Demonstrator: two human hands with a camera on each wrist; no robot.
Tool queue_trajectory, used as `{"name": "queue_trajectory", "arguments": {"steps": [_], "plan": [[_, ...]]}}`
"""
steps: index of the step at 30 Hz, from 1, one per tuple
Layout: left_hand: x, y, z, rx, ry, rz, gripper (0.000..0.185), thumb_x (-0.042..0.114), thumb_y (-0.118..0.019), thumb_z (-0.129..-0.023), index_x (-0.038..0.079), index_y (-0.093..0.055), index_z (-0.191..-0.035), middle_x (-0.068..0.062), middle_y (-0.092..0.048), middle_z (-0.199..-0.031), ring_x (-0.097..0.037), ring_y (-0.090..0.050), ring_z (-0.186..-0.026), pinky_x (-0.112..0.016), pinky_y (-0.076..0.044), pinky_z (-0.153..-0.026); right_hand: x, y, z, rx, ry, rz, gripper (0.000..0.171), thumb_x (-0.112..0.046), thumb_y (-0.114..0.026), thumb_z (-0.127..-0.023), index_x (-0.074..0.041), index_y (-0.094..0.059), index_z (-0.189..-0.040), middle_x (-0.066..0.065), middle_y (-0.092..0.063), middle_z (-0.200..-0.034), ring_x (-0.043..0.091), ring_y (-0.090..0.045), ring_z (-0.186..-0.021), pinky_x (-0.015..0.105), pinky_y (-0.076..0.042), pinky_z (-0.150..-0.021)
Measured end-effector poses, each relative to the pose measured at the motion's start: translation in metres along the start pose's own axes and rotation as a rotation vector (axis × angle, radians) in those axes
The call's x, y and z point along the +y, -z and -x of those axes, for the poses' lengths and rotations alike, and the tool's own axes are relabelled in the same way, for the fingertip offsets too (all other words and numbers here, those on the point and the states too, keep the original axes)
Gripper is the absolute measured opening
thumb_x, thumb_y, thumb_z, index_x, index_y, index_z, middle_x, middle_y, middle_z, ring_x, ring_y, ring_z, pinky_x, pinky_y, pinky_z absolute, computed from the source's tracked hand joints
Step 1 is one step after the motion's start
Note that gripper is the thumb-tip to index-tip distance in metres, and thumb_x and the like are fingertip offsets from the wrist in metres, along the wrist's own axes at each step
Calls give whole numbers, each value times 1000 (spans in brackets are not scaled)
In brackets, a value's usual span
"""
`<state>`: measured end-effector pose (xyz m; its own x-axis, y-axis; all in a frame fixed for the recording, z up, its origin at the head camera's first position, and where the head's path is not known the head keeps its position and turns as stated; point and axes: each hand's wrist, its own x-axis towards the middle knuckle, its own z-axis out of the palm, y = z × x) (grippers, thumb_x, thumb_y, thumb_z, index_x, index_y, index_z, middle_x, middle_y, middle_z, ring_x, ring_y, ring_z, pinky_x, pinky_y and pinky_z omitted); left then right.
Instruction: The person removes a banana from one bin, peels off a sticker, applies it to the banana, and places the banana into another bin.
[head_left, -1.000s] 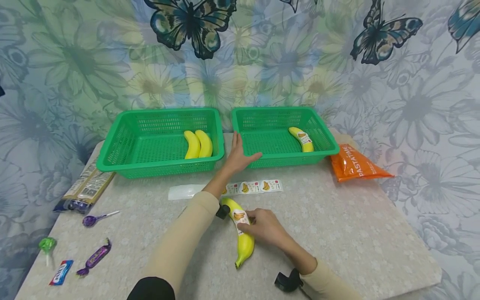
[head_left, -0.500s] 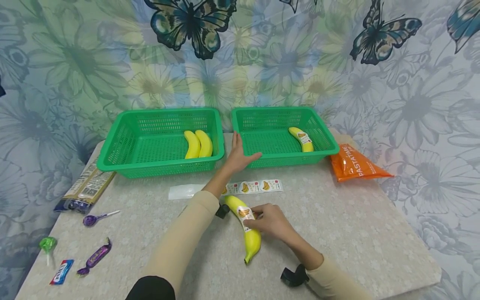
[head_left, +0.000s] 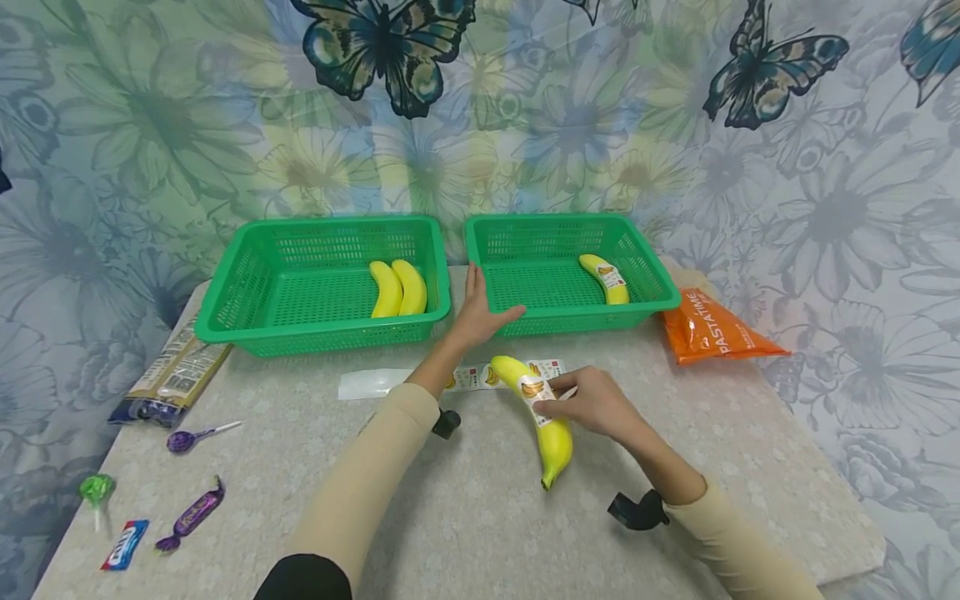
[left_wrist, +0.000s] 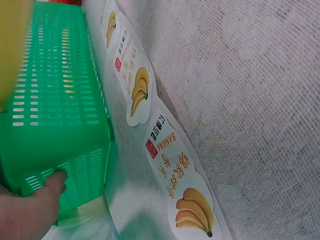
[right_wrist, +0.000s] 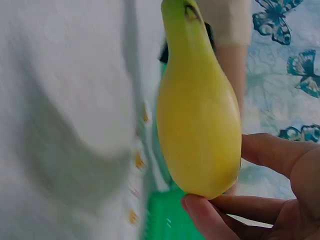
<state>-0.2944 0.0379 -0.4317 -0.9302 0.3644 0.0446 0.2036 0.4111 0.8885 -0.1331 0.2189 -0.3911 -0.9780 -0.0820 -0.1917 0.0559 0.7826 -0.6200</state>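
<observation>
My right hand (head_left: 596, 404) pinches a yellow banana (head_left: 556, 446) by its middle, raised over the table. A white banana-picture sticker is on the banana's upper side, close to my fingertips. In the right wrist view, the banana (right_wrist: 200, 120) fills the middle, with fingers and thumb at its lower end. My left hand (head_left: 480, 315) rests at the near left corner of the right green basket (head_left: 570, 321), fingers straight and thumb spread. Its thumb touches the basket wall in the left wrist view. One stickered banana (head_left: 606, 279) lies inside that basket.
Two plain bananas (head_left: 397, 290) lie in the left green basket (head_left: 322, 335). A sticker strip (head_left: 375, 384) stretches in front of the baskets, partly covered by my left arm. An orange bag (head_left: 716, 329) sits at right. At left are a foil pack (head_left: 172, 375), lollipops and wrapped sweets.
My right hand has carried the stickered banana up, forward and to the right, from the table's middle to over the sticker strip's right end. My left hand has stayed at the basket corner.
</observation>
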Motion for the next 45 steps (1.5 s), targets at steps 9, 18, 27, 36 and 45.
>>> {"name": "queue_trajectory", "arguments": {"steps": [9, 18, 27, 36, 45], "plan": [[-3, 0, -5, 27, -22, -18, 111, 43, -68, -88, 4, 12, -155, -6, 22, -163, -34, 1, -152, -52, -20, -121, -11, 68, -22, -80, -27, 15, 63, -49, -73, -83, -7, -64, -129, 16, -63, -131, 21, -73, -92, 40, -58, -83], [-5, 1, -2, 7, -19, 28, 113, 49, -68, -87, 9, 13, -156, -2, 23, -163, -34, 2, -152, -57, -21, -120, -25, 111, -49, -34, -38, 98, 63, -46, -71, -86, -4, -61, -132, 18, -57, -139, 24, -73, -93, 38, -57, -84], [-4, 3, -1, 7, -27, 22, 110, 45, -67, -89, 8, 13, -155, -3, 23, -163, -32, 2, -153, -54, -20, -121, -19, 148, -90, -68, -54, 81, 62, -43, -68, -90, 1, -59, -133, 25, -57, -135, 34, -68, -108, 42, -56, -90], [-8, 1, -3, 9, -33, 43, 111, 45, -68, -89, 8, 12, -156, -2, 23, -163, -30, 2, -153, -52, -20, -121, -8, 178, -136, -39, -94, 96, 58, -44, -69, -88, 2, -65, -124, 24, -64, -126, 13, -71, -83, 43, -56, -89], [-9, 2, 0, 3, -32, 46, 111, 45, -68, -89, 9, 13, -156, 0, 24, -163, -28, 3, -153, -50, -21, -122, 9, 177, -185, -46, -137, 109, 54, -38, -71, -88, 4, -66, -122, -2, -72, -75, 11, -68, -71, 49, -52, -95]]}}
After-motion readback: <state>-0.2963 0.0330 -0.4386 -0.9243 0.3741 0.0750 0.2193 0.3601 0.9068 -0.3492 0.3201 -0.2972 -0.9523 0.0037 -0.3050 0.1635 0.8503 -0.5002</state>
